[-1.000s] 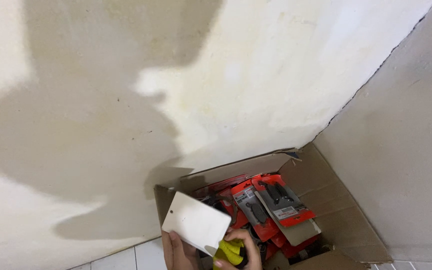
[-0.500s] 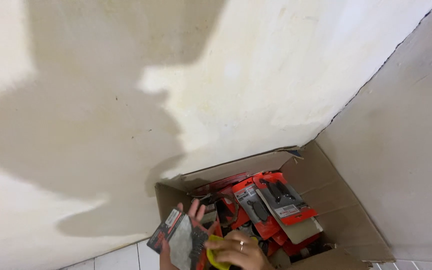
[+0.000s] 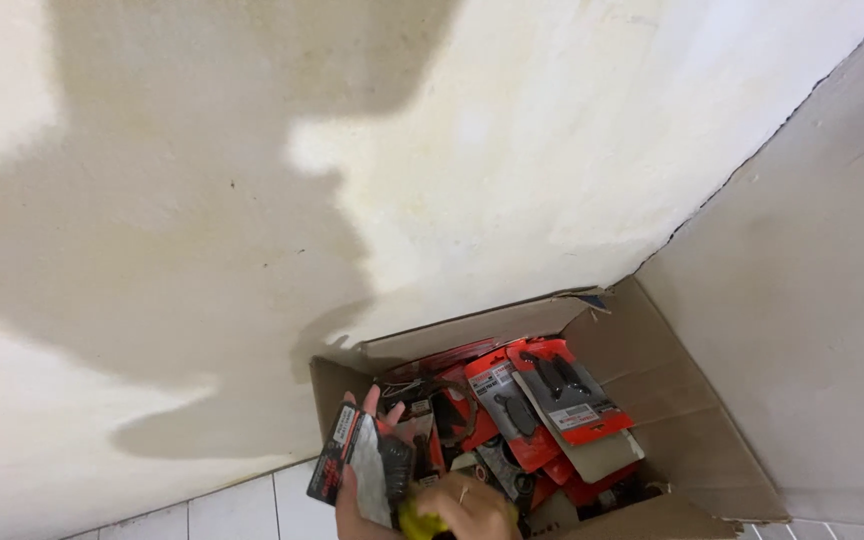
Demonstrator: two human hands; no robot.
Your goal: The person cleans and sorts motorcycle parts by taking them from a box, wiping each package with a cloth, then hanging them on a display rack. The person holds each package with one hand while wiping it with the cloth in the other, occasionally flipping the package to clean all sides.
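Seemingly, cardboard box (image 3: 692,420) sits cornered against cream walls (image 3: 512,170).

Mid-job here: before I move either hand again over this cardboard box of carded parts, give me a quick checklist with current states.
1. Left hand has a hold on the dark carded pack: ok, fingers show behind its top edge.
2. Right hand holds the yellow item: cannot tell, frame edge cuts it off.
3. Cardboard box open, flaps out of the way: ok.
4. Red carded packs settled in the box: ok, stacked leaning, none hanging over the rim.
5. Both hands fully in view: not ok, they sit at the bottom edge.
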